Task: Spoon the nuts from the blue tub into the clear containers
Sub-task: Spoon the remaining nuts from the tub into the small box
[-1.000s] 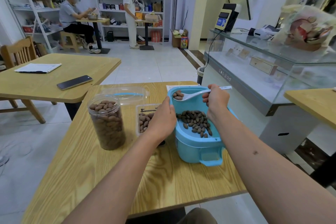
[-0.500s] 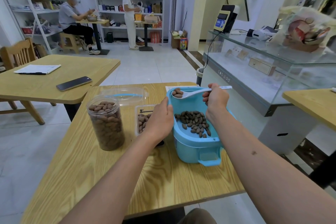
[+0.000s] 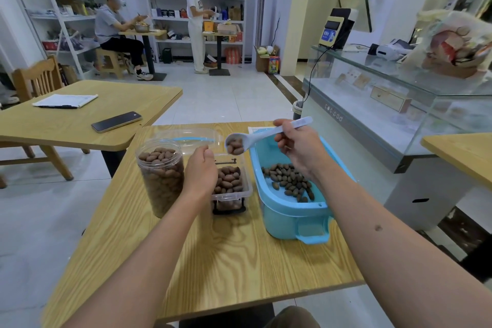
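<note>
Nuts (image 3: pixel 290 181): a thin brown scatter on the floor of the blue tub (image 3: pixel 287 210), which stands at the right of the wooden worktop (image 3: pixel 239 255) with a handle facing the viewer. A further few nuts lie in the bowl of the white spoon (image 3: pixel 253 140), which is held in the air above the far end of the clear rectangular container (image 3: pixel 231 184), its bowl tilted down and to the left. This container sits just beside the tub's left wall and is partly filled with nuts; a black clip shows at its near end.

Right hand (image 3: pixel 298 146): fingers curled round the spoon's handle, whose tip juts out past the hand to the right; the forearm crosses above the tub.

Left hand (image 3: pixel 201 170): fingers curled, set at the left edge of the rectangular container, between it and the clear round jar (image 3: pixel 161 176). Whether it grips the container's rim cannot be told, since the fingertips are hidden.

The round jar stands upright, lidless and full of nuts nearly to its mouth, touching or just beside the left wrist. Behind it lies a clear lid with a blue band (image 3: pixel 191 138).

Surroundings: a second wooden table (image 3: pixel 66 125) to the left carries a dark phone (image 3: pixel 116 121) and papers (image 3: pixel 65 100); a glass display counter (image 3: pixel 386 104) stands to the right; two people are near shelves at the back.
</note>
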